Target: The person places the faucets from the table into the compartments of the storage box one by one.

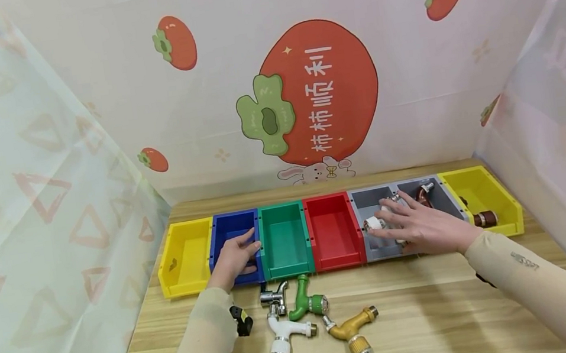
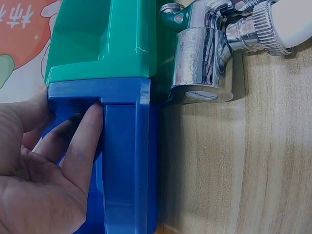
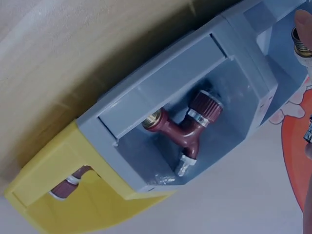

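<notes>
Apparently clamped from end to end on a white faucet (image 1: 374,223) with the fingers of the right hand (image 1: 426,226), set against the threaded end at the front; probably spanned that way to suit the branching shape. Held over the near gray bin (image 1: 376,255), just right of the red bin (image 1: 331,227); cannot tell whether touching the floor inside. At the left hand (image 1: 233,259), slightly bent and apart, gripping nothing visible, touching the right wall of the blue bin (image 2: 119,161), two places left of the red bin; perhaps rested there to steady the row.

Farther out, two places right of the red bin, propped in the second gray bin (image 1: 447,202): a brown faucet (image 3: 181,136), threaded end near the front wall, likely too long to lie flat. Left of center before the red bin, grouped on the table (image 1: 414,314), perhaps for a short reach: a chrome faucet (image 1: 272,298), a green faucet (image 1: 302,302) and a second white faucet (image 1: 282,330). Straight before the red bin, a gold faucet (image 1: 350,328).

For moving, mind the thin partitions on both sides of the red bin. With room widest over the wood, front right of the red bin.
</notes>
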{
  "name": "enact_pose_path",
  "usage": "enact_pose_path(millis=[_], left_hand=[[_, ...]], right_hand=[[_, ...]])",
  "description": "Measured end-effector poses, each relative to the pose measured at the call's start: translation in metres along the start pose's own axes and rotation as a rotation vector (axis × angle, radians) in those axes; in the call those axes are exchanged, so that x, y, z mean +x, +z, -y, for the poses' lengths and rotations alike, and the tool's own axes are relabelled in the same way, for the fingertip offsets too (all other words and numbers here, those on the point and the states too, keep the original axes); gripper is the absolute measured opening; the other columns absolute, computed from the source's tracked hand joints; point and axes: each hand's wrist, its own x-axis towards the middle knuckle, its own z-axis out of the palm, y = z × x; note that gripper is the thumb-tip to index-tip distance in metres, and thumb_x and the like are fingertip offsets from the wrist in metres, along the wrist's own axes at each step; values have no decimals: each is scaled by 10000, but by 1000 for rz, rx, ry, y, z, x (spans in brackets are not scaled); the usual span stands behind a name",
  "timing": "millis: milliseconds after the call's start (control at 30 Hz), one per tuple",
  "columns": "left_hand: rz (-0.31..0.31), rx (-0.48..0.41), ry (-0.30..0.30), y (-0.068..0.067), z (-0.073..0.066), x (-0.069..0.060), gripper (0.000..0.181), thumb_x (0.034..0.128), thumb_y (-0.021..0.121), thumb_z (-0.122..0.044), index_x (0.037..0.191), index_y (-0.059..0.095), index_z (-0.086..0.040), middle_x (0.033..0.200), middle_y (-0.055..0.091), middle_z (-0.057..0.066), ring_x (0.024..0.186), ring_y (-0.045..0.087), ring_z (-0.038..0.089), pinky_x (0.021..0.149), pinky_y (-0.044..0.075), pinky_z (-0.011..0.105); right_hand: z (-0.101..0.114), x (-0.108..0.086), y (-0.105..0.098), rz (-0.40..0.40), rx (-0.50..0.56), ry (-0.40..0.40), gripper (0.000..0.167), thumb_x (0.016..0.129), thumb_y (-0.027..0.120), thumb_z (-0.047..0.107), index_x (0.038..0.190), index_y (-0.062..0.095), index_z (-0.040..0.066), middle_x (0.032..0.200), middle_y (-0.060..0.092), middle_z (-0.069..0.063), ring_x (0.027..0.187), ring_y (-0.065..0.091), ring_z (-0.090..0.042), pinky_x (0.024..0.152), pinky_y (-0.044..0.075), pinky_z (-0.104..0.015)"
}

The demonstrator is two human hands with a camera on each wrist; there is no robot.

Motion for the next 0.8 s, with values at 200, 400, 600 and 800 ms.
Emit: enact_pose_path(millis=[200,400,600,800], left_hand=[[0,-5,-6,0,0,0,591,1043,613,-312,1587,384,-337,1508,537,135,1310,574,337,895,606,430],[0,1,-1,0,-1,0,588,1043,613,-312,1585,387,-339,1503,543,135,1293,585,334,890,608,430],[-4,5,-5,0,0,0,583,1042,614,-316,1581,394,-342,1499,547,137,1289,587,343,896,605,436],[-6,-3,-12,0,-1,0,582,1041,615,-314,1580,397,-345,1496,550,132,1288,587,332,899,603,441]], right_hand=[[-7,3,4,50,17,34,996,642,978,363,1522,514,310,1520,526,-136,1418,437,-443,1138,304,-717],[-12,8,8,84,17,53,1000,629,981,325,1517,522,302,1500,548,-133,1415,442,-439,1125,327,-714],[-17,12,12,92,67,70,956,644,979,234,1496,551,282,1486,562,-138,1420,432,-445,1125,307,-724],[-19,16,16,179,100,102,931,715,943,228,1532,502,297,1529,519,-131,1466,369,-437,1153,262,-721]])
